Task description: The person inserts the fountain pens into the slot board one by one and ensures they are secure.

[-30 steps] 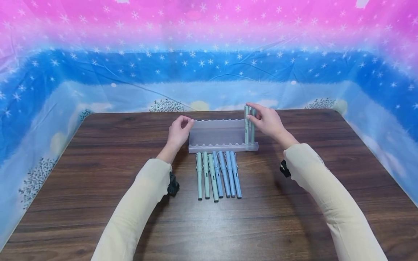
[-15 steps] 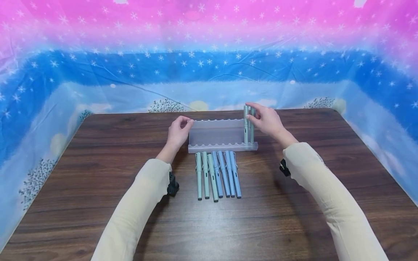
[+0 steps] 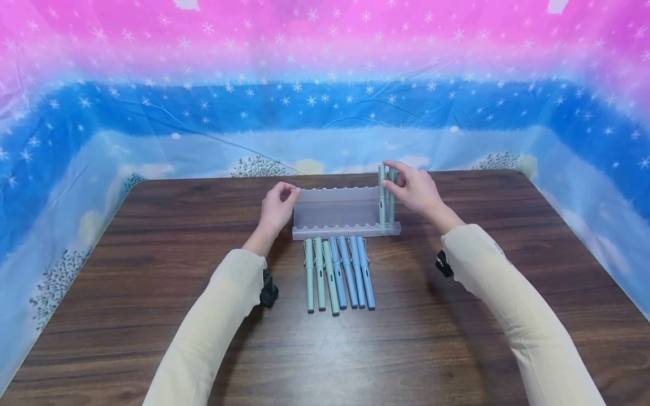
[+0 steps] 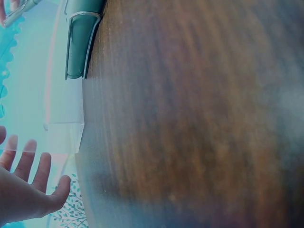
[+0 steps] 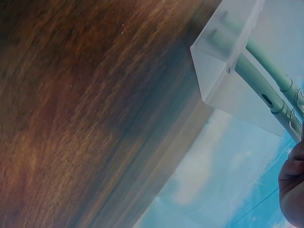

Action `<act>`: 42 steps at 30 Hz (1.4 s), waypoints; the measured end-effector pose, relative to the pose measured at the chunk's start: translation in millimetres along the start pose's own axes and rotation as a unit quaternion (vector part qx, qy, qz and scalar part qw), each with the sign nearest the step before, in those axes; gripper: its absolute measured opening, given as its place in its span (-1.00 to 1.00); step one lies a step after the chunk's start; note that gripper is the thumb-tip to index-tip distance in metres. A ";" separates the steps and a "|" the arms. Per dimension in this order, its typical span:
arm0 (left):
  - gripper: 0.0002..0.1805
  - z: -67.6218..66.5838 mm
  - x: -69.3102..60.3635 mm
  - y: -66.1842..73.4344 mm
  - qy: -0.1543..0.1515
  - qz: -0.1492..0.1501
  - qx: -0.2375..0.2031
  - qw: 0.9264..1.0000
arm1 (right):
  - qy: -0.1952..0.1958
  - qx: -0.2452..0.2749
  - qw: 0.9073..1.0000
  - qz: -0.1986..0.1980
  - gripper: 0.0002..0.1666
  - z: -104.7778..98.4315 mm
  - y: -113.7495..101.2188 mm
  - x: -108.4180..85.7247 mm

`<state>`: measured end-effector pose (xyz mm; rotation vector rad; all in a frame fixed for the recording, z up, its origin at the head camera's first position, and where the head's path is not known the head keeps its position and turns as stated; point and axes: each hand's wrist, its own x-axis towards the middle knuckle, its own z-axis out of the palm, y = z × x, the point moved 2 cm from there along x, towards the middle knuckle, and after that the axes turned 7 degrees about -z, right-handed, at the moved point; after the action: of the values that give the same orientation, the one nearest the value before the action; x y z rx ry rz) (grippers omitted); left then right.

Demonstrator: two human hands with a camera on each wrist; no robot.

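Observation:
A frosted translucent pen rack point(image 3: 337, 207) with scalloped edges stands on the table. My left hand point(image 3: 276, 207) holds its upper left corner; in the left wrist view, several fingers of the left hand point(image 4: 31, 185) reach past the rack's end point(image 4: 65, 135). At the other end, two green pens stand upright in the rack. The inner green pen point(image 3: 382, 197) is between the thumb and index finger of my right hand point(image 3: 417, 189), and the outer green pen point(image 3: 392, 203) is partly hidden by those fingers. In the right wrist view both pens' lower ends point(image 5: 259, 81) sit in the rack.
In front of the rack lies a row of capped pens: green pens point(image 3: 320, 276) on the left, blue pens point(image 3: 354, 273) on the right. The dark wooden table point(image 3: 167, 225) is bounded at the back by a snowflake-patterned cloth point(image 3: 325, 101).
Both hands keep their places on the rack and the pen. The head view shifts very slightly; nothing else visibly moves.

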<state>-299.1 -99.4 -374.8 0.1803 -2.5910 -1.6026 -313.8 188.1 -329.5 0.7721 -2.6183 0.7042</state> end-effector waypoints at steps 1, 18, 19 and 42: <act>-0.72 0.1 -0.1 0.0 0.000 0.000 -0.001 1.000 | 0.000 -0.003 1.000 -0.001 -0.47 -0.2 -0.4 0.1; -0.73 2.5 0.6 -0.9 0.001 -0.004 -0.002 1.000 | 0.033 -0.008 0.999 0.013 -0.41 2.7 -1.8 -3.6; -0.73 2.5 0.5 -0.7 0.000 -0.004 -0.002 1.000 | 0.049 0.000 0.999 0.004 -0.43 2.0 -3.0 -5.1; -0.72 -0.4 -1.3 1.7 -0.006 -0.006 -0.011 1.000 | -0.202 0.069 0.974 -0.081 -0.54 53.0 -45.1 -60.3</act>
<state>-297.8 -98.7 -373.2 0.1876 -2.5853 -1.6393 -248.1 151.6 -382.7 1.2752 -2.8330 0.7529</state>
